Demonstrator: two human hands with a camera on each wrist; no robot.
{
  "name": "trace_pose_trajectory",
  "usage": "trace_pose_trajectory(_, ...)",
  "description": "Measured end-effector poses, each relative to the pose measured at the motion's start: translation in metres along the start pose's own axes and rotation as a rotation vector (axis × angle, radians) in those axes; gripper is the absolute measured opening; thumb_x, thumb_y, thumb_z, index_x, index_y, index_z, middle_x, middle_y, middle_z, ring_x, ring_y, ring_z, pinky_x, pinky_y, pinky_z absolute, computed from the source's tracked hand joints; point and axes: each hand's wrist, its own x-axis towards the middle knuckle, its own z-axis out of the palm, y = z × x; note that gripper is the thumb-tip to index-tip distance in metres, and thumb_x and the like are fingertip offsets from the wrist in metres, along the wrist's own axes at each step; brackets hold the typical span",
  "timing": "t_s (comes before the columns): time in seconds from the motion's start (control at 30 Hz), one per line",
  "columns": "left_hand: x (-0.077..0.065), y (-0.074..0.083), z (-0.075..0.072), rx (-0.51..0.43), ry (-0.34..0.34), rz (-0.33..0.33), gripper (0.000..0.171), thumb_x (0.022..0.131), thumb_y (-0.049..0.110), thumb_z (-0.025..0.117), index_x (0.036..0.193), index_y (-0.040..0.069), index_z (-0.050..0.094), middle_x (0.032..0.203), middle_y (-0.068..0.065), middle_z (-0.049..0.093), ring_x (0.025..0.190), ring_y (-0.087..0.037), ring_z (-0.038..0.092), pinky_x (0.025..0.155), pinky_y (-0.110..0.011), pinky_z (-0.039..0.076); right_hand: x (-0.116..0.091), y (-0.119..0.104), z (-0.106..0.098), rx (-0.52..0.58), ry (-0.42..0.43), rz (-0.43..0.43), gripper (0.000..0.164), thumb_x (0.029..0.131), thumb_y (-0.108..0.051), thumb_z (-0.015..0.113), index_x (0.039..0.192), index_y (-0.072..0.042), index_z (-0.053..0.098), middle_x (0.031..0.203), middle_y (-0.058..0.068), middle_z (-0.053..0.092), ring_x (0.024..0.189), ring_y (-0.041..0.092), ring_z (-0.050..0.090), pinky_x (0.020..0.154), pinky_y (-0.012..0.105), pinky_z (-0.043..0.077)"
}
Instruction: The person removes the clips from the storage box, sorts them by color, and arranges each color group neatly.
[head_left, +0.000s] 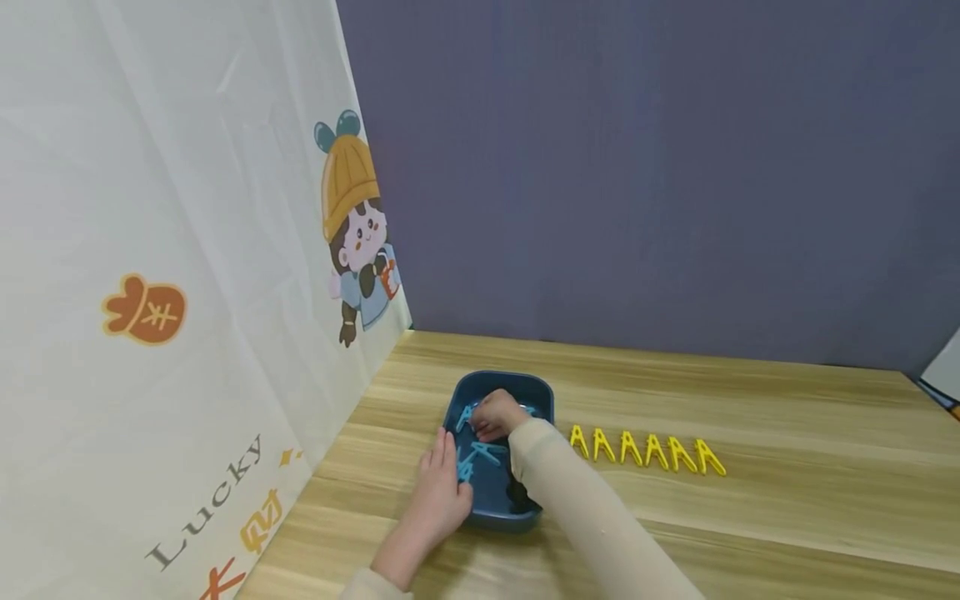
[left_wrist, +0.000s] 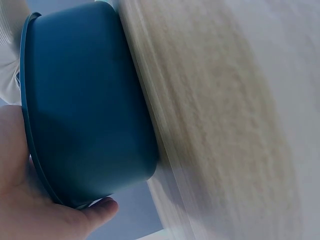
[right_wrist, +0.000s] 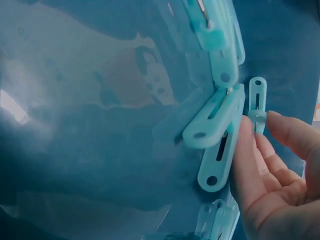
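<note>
A dark blue plastic tub [head_left: 495,498] holds several light blue clothespins [head_left: 487,452]. My left hand [head_left: 442,483] rests along its left rim with straight fingers, the thumb lying apart at the near corner. In the left wrist view the tub's outer wall [left_wrist: 90,100] rises beside that hand. My right hand [head_left: 498,415] reaches down inside the tub. The right wrist view shows a light blue clothespin [right_wrist: 257,95] between the thumb and forefinger, pinched near its spring. More clothespins [right_wrist: 215,165] lie just left of these fingers.
Several yellow clothespins [head_left: 632,448] stand in a row right of the tub on the wood-grain table [head_left: 817,492]. A white printed sheet [head_left: 187,208] borders the table on the left, and a dark grey-blue panel [head_left: 637,183] rises behind it.
</note>
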Motion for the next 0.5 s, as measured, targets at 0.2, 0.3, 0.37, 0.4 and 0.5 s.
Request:
trace_pose_trajectory(0.2,-0.002,0.0,-0.001,-0.015,0.008,0.008,0.069,0.081,0.008,0.053,0.138,-0.015,0.022,0.147,-0.029,0.012,0.128,-0.045,0.021,0.099,-0.055,0.027,-0.005,-0.001,-0.001,0.052,-0.024,-0.015,0.019,0.08,0.002,0.062,0.098,0.009,0.061,0.081,0.016,0.062,0.066,0.024,0.064,0.061,0.033,0.054)
trace_pose_trajectory(0.3,-0.004,0.0,0.002,-0.022,0.019,0.018,0.069,0.08,0.006,0.054,0.137,-0.017,0.022,0.146,-0.03,0.014,0.127,-0.046,0.022,0.098,-0.055,0.028,-0.011,0.0,-0.005,0.066,-0.04,-0.035,0.02,0.08,0.003,0.062,0.099,0.011,0.061,0.082,0.017,0.062,0.067,0.024,0.064,0.062,0.032,0.054)
trace_pose_trajectory(0.37,-0.004,-0.001,0.003,-0.022,0.031,0.025,0.069,0.079,0.006,0.054,0.136,-0.017,0.023,0.145,-0.031,0.016,0.126,-0.046,0.023,0.098,-0.055,0.029,-0.014,0.0,-0.009,0.079,-0.042,-0.055,0.021,0.08,0.004,0.062,0.099,0.011,0.061,0.083,0.017,0.062,0.067,0.023,0.063,0.062,0.032,0.054)
trace_pose_trajectory(0.4,-0.004,-0.001,0.003,-0.019,0.037,0.029,0.069,0.079,0.005,0.054,0.136,-0.017,0.024,0.145,-0.031,0.016,0.126,-0.046,0.024,0.098,-0.055,0.029,-0.015,-0.001,-0.011,0.082,-0.043,-0.071,0.021,0.079,0.003,0.062,0.099,0.011,0.062,0.084,0.018,0.062,0.067,0.023,0.063,0.062,0.032,0.054)
trace_pose_trajectory(0.5,-0.003,0.0,0.002,-0.011,0.04,0.026,0.068,0.08,0.006,0.055,0.136,-0.017,0.024,0.145,-0.03,0.017,0.126,-0.047,0.024,0.098,-0.055,0.028,-0.018,-0.003,-0.021,0.109,-0.062,-0.105,0.022,0.08,0.001,0.062,0.1,0.011,0.062,0.088,0.021,0.062,0.068,0.022,0.063,0.063,0.031,0.054)
